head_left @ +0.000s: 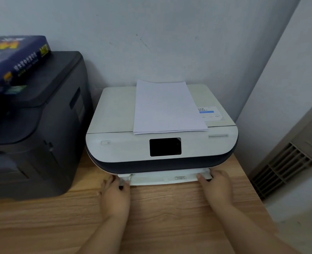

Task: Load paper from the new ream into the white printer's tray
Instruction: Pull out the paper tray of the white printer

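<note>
White plastic forms the printer (157,114), which sits on a wooden desk (151,208) with its tray (167,178) drawn partly out at the bottom front; whether the tray holds any sheets cannot be made out. A loose stack of paper (167,107) lies on the printer's lid, above and behind both hands. The left hand (115,194) grips the tray's left front corner, thumb on top and fingers curled under; the right hand (216,186) pinches the right corner likewise. Left of the printer stands a dark printer (34,125) with the blue ream (14,61) lying on it, cut off by the frame edge, its print blurred.
</note>
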Demonstrator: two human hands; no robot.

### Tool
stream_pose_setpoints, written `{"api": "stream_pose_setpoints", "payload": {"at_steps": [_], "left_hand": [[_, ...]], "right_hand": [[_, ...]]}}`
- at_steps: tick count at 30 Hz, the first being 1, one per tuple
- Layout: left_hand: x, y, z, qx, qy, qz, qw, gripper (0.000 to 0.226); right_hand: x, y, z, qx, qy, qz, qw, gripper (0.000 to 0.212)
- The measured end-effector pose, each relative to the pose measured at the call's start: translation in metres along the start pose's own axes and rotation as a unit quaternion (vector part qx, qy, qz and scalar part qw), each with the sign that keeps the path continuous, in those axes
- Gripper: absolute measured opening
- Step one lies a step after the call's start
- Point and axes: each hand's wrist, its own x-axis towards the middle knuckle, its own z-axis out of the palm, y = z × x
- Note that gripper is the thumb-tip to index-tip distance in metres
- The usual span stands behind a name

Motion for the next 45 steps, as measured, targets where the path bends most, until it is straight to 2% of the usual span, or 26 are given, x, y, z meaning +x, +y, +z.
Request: {"api": "stream_pose_setpoints", "payload": {"at_steps": [6,14,19,24,28,31,34,37,41,45], "left_hand": [[-0.010,-0.005,-0.009,-0.060,0.004,0.010,0.998,0.039],[-0.022,-0.012,-0.017,-0.020,-0.011,0.052,0.998,0.029],[-0.019,-0.021,-0.024,0.044,-0.102,0.117,0.987,0.048],[-0.021,-0.022,-0.031,0.064,-0.171,0.142,0.973,0.049],[-0.023,-0.024,-0.036,0.058,-0.191,0.149,0.969,0.051],[-0.024,-0.022,-0.037,0.075,-0.207,0.148,0.964,0.057],[-0.024,-0.020,-0.040,0.092,-0.229,0.147,0.958,0.062],[-0.025,-0.022,-0.042,0.080,-0.241,0.153,0.955,0.063],[-0.029,-0.026,-0.046,0.065,-0.257,0.164,0.950,0.062],[-0.034,-0.036,-0.050,0.043,-0.265,0.173,0.948,0.054]], "right_hand": [[-0.008,0.012,-0.001,0.002,0.002,-0.015,1.000,0.036],[-0.025,0.021,-0.005,-0.007,0.005,-0.010,1.000,0.038],[-0.036,0.028,-0.009,-0.014,0.006,-0.013,1.000,0.037],[-0.047,0.032,-0.015,-0.030,-0.005,-0.010,0.999,0.035],[-0.046,0.029,-0.022,-0.029,-0.046,0.000,0.999,0.042],[-0.037,0.020,-0.030,0.005,-0.116,0.004,0.993,0.053],[-0.033,0.016,-0.035,0.015,-0.162,0.001,0.987,0.048],[-0.035,0.022,-0.038,0.051,-0.179,0.002,0.982,0.049],[-0.044,0.028,-0.043,0.090,-0.193,-0.011,0.977,0.040],[-0.051,0.036,-0.043,0.092,-0.185,-0.004,0.978,0.047]]}}
